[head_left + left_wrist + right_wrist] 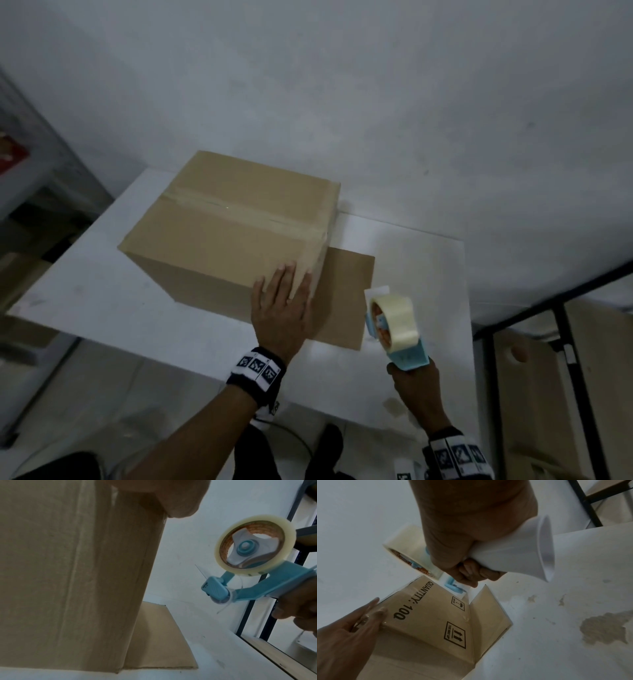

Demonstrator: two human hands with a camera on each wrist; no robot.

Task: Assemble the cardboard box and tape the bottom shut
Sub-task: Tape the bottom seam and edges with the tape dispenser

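While one hand (282, 308) steadies one box (226, 222), another grips one dispenser (397, 329).

Brown cardboard box (226, 226) on white table, taped seam up, flap (346, 298) splayed

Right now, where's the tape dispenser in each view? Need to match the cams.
Head: tape dispenser lower right, gripped by the right hand, right of the cardboard box.
Left wrist: right side, roll uppermost, apart from the box wall.
Right wrist: centre left, mostly behind the hand.
Shared landmark: the flap lying flat on the table.
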